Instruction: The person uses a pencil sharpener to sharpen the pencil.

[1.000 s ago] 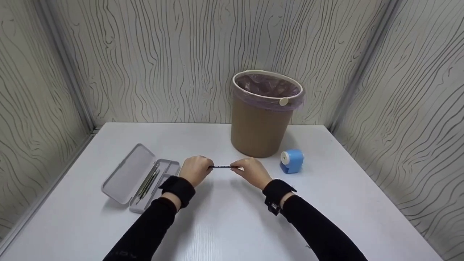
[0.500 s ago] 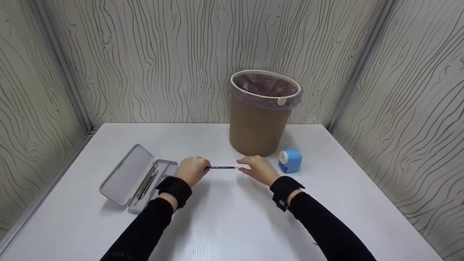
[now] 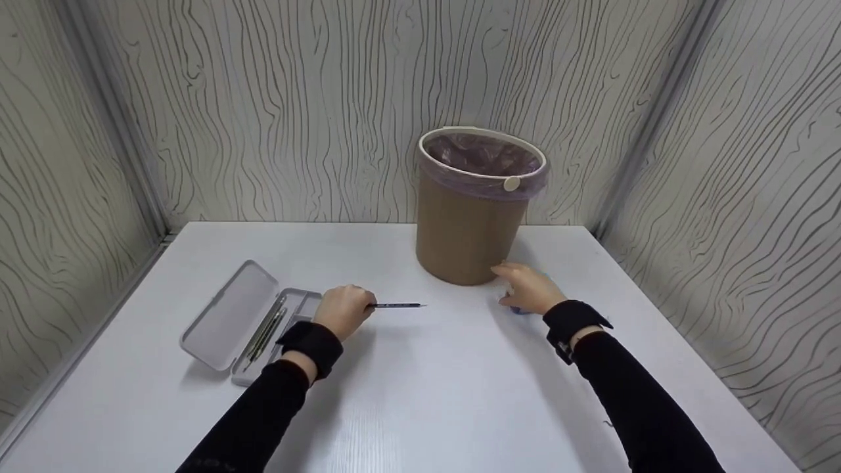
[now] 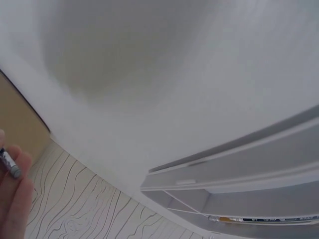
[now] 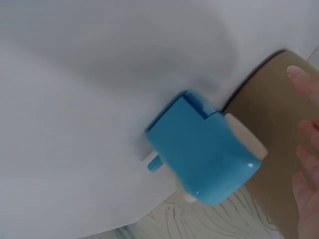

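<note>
My left hand (image 3: 345,312) holds a dark pencil (image 3: 399,305) level above the table, its pointed end to the right. In the left wrist view, the pencil's blunt end (image 4: 9,163) shows between the fingers (image 4: 19,209). My right hand (image 3: 531,289) is over at the right, thumb and fingers spread, in front of a blue desktop pencil sharpener (image 5: 199,149). The hand hides most of this sharpener in the head view. In the right wrist view there is a gap between the fingertips (image 5: 299,74) and the sharpener, which stands on the table.
A brown bin (image 3: 466,230) with a purple liner stands at the back, just behind the sharpener. On the left lies an opened grey pencil case (image 3: 230,315) with several pencils (image 3: 266,332) inside. Patterned walls (image 3: 295,98) enclose the back and sides of the white table (image 3: 427,394).
My right hand has let go of the pencil's right end and moved right to the sharpener, its fingers spreading. The left hand keeps the pencil, shifting slightly left.
</note>
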The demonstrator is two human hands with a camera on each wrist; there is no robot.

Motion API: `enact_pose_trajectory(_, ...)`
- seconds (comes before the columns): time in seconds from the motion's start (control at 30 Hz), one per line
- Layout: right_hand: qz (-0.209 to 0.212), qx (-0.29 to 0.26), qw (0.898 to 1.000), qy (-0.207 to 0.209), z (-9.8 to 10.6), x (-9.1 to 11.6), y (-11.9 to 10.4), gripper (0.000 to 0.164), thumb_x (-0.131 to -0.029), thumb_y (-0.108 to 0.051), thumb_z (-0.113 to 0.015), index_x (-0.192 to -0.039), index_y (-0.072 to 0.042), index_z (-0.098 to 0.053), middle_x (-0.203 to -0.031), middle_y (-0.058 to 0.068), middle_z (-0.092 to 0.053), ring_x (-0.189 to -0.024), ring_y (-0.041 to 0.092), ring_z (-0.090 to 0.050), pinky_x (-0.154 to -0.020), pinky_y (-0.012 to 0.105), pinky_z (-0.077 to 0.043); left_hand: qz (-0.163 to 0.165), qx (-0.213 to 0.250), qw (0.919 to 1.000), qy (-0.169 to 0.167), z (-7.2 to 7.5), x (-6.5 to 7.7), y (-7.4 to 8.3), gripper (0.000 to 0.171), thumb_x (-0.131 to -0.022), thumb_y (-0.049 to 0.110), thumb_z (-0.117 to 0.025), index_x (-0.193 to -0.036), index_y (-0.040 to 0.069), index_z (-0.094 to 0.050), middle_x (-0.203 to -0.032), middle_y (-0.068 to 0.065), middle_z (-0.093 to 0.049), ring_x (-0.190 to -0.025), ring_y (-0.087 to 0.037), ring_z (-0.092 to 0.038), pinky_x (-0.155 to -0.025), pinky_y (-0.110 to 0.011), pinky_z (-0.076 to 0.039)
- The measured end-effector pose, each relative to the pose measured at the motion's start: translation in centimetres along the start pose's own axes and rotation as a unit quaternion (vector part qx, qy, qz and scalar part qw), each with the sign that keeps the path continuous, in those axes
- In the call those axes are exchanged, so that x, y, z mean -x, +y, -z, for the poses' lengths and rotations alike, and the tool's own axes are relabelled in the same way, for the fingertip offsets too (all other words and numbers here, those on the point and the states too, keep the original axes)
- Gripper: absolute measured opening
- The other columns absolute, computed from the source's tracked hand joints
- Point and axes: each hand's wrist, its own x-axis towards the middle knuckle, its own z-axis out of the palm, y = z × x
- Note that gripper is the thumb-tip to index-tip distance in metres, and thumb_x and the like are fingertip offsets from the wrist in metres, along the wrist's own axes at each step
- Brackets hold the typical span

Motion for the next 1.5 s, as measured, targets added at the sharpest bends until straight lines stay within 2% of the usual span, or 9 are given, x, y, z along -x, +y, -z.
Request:
enact_pose_trajectory(0.27, -0.023, 0.036, 0.999, 0.026, 0.6, 1.2, 3.0, 0.070, -0.072, -0.004, -0.089, -0.134, 0.010, -0.059, -0.135, 0.030, -0.063, -0.127, 0.047, -0.060, -0.111, 0.056, -0.047, -0.006, 0.001, 1.0000, 0.001, 0.1, 0.1, -0.2, 0.005, -0.083, 0.003, -0.081, -0.081, 0.008, -0.081, -0.077, -0.007, -0.079, -0.067, -0.022, -0.074, -0.061, -0.037, -0.060)
enact_pose_trajectory(0.5, -0.057, 0.078, 0.995, 0.001, 0.5, 1.8, 4.5, 0.074, -0.073, -0.003, -0.089, -0.136, 0.012, -0.055, -0.139, 0.032, -0.060, -0.132, 0.049, -0.057, -0.113, 0.057, -0.045, -0.004, -0.004, 0.9999, 0.012, 0.0, 0.3, -0.3, 0.004, -0.082, 0.003, -0.082, -0.080, 0.007, -0.081, -0.076, -0.006, -0.079, -0.066, -0.021, -0.073, -0.062, -0.036, -0.060)
enact_pose_trajectory(0.77, -0.082, 0.070, 0.994, -0.012, -0.1, 1.7, 4.8, 0.071, -0.076, -0.001, -0.086, -0.138, 0.011, -0.053, -0.140, 0.033, -0.059, -0.131, 0.049, -0.057, -0.111, 0.058, -0.047, -0.004, -0.001, 0.9999, 0.014, 0.1, 0.4, -0.3, 0.005, -0.080, 0.003, -0.083, -0.081, 0.007, -0.081, -0.076, -0.006, -0.079, -0.066, -0.022, -0.073, -0.063, -0.037, -0.061)
enact_pose_trajectory(0.97, -0.081, 0.065, 0.995, -0.005, -0.6, 1.6, 4.9, 0.072, -0.079, -0.003, -0.085, -0.140, 0.013, -0.051, -0.141, 0.034, -0.057, -0.132, 0.049, -0.056, -0.112, 0.058, -0.046, 0.000, 0.003, 1.0000, 0.007, 0.2, 0.3, -0.4, 0.005, -0.081, 0.002, -0.082, -0.080, 0.006, -0.081, -0.076, -0.007, -0.079, -0.066, -0.023, -0.073, -0.064, -0.037, -0.061)
enact_pose_trajectory(1.17, -0.084, 0.067, 0.994, -0.001, -0.7, 1.7, 4.7, 0.066, -0.079, -0.005, -0.085, -0.135, 0.012, -0.054, -0.138, 0.034, -0.060, -0.128, 0.049, -0.059, -0.110, 0.058, -0.048, 0.008, 0.007, 0.9999, 0.000, 0.2, 0.2, -0.3, 0.007, -0.081, 0.001, -0.081, -0.081, 0.008, -0.082, -0.077, -0.007, -0.079, -0.067, -0.023, -0.073, -0.064, -0.037, -0.061)
enact_pose_trajectory(1.5, -0.089, 0.101, 0.991, 0.010, -0.6, 1.9, 4.4, 0.065, -0.079, -0.024, -0.089, -0.127, 0.009, -0.061, -0.124, 0.028, -0.068, -0.112, 0.044, -0.069, -0.098, 0.055, -0.057, -0.006, 0.005, 1.0000, 0.004, 0.1, 0.4, -0.5, 0.004, -0.081, 0.003, -0.082, -0.080, 0.007, -0.081, -0.076, -0.007, -0.079, -0.066, -0.023, -0.073, -0.061, -0.037, -0.060)
